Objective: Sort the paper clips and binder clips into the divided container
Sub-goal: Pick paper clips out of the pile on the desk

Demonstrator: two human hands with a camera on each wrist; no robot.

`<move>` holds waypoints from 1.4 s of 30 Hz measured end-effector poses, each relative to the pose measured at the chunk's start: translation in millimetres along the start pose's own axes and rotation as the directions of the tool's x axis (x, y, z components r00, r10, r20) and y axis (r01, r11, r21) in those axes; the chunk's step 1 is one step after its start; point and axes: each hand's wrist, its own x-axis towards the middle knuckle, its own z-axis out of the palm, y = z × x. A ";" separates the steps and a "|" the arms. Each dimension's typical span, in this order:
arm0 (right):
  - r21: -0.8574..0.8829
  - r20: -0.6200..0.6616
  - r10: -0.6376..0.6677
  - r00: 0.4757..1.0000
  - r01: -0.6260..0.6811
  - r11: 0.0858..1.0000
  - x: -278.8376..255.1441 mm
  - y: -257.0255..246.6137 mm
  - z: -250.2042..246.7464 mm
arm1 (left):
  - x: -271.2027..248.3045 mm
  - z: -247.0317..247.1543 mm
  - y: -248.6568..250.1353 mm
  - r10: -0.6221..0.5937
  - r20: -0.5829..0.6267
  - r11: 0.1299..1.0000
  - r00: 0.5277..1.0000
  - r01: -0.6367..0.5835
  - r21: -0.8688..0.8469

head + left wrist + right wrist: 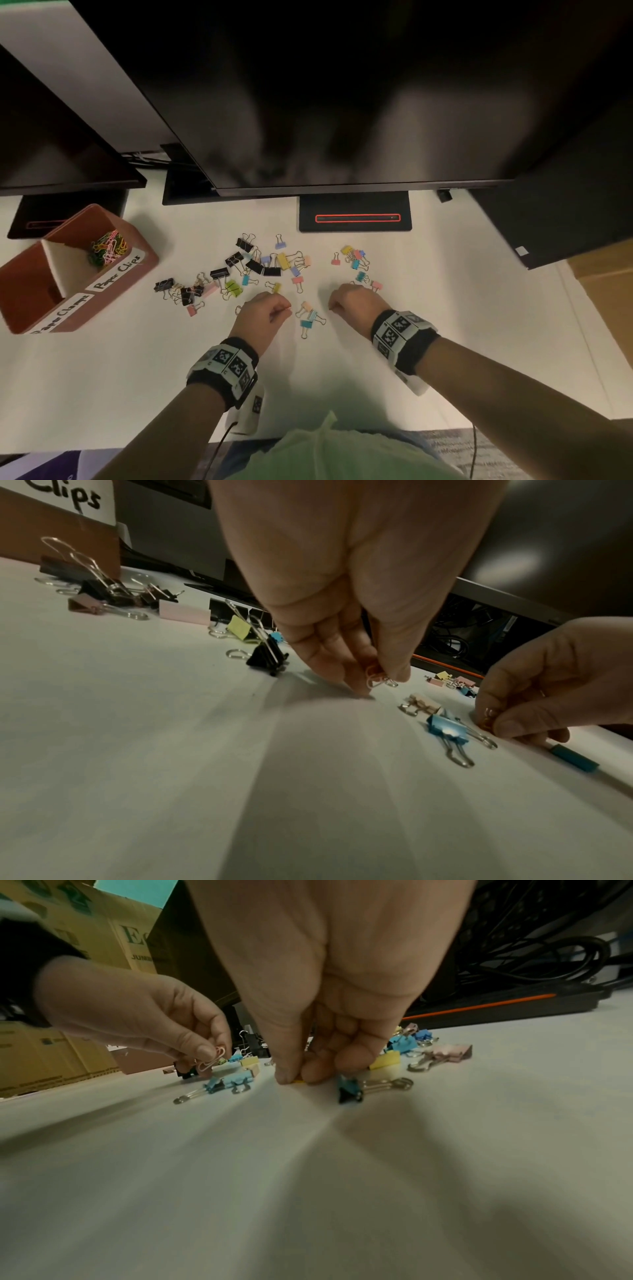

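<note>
A brown divided container [30, 274] stands at the left; its far compartment, labelled Paper Clips, holds coloured paper clips [108, 248]. Binder clips [260, 263] in black and pastel colours lie scattered across the white table, with a smaller group [356, 260] further right. My left hand [287, 310] is just above the table and pinches a pink paper clip [375, 679] between thumb and fingers. My right hand [331, 306] is down on the table, pinching a small yellow-orange clip [298, 1081]. Blue binder clips [310, 320] lie between the two hands.
A large dark monitor [342, 102] overhangs the back of the table, its stand base [354, 216] behind the clips. A second monitor [51, 154] stands at the far left. Cardboard boxes [603, 274] sit beyond the table's right edge.
</note>
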 end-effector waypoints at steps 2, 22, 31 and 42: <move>-0.028 0.004 -0.017 1.000 0.017 0.999 -2.6 1.2 -2.8 | -0.9 0.5 1.0 0.003 0.005 1.000 1.000 -0.003 0.002; 0.240 -0.239 0.015 0.971 0.044 0.970 -1.1 45.5 -51.9 | 3.1 10.6 26.8 0.063 0.306 0.998 0.950 -0.058 -0.024; 0.234 -0.063 -0.137 0.989 0.148 0.961 -17.7 50.3 -22.7 | 2.4 -32.4 -7.8 0.036 -0.034 0.990 0.999 -0.031 0.139; 0.024 -0.153 -0.324 0.933 0.332 0.943 43.3 -42.0 -24.7 | -17.5 -48.5 -37.0 -0.004 -0.010 0.999 1.000 0.004 0.039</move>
